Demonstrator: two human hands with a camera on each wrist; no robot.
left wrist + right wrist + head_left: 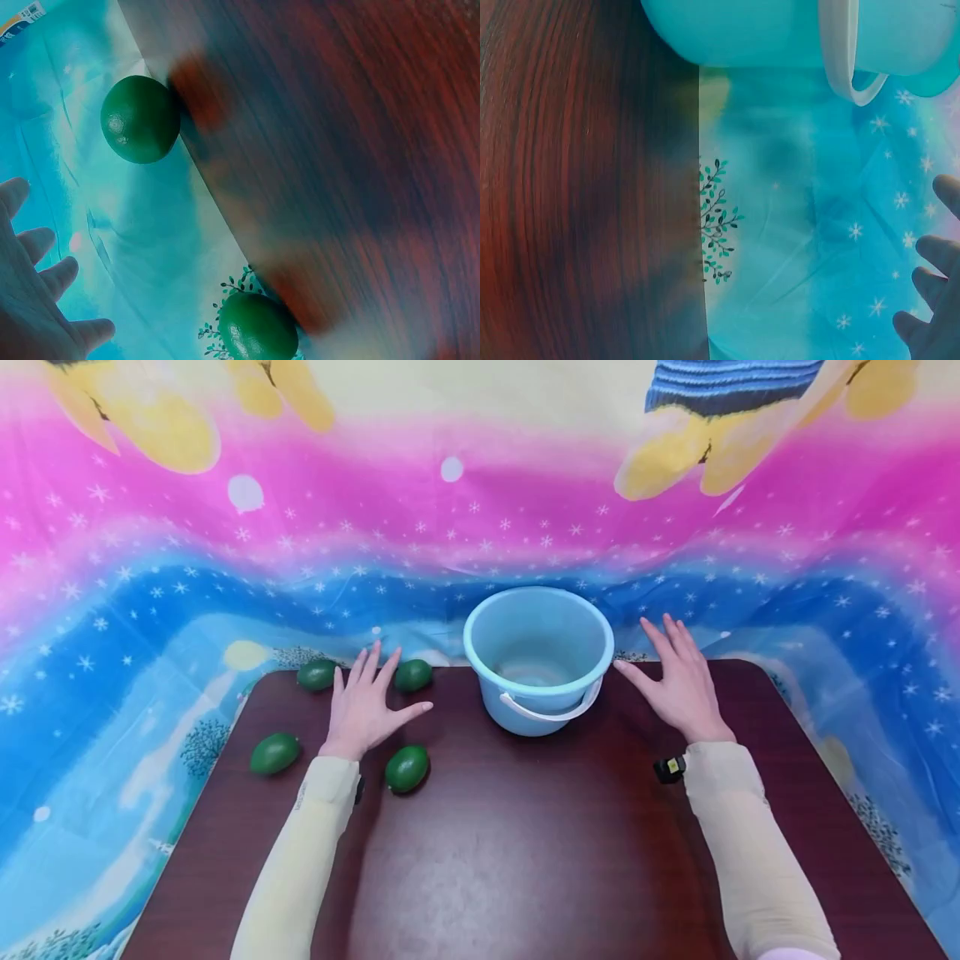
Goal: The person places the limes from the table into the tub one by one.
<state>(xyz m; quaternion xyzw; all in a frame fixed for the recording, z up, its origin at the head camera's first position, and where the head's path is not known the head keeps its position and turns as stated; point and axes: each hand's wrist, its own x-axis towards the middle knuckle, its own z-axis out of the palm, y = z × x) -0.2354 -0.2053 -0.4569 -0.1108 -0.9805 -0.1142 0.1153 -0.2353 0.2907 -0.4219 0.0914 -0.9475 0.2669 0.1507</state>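
Note:
A light blue bucket (540, 714) with a white handle stands upright at the back middle of the table; its inside shows no contents. Several smooth, dark green oval fruits lie at the left, their exact kind unclear. My left hand (363, 706) is spread among them, between one back fruit (317, 675) and another (413, 676). Nearer me lie a front left fruit (275, 754) and one right of my wrist (407, 768). My right hand (682, 689) is held with fingers spread just right of the bucket, holding nothing. Two fruits also appear in the left wrist view, beyond the fingers (56, 277).
The dark brown wooden table (517, 860) ends at a back edge right behind the bucket and the back fruits. A printed cloth (480, 527) in pink and blue hangs behind and around it. A small black device (669, 768) sits at my right wrist.

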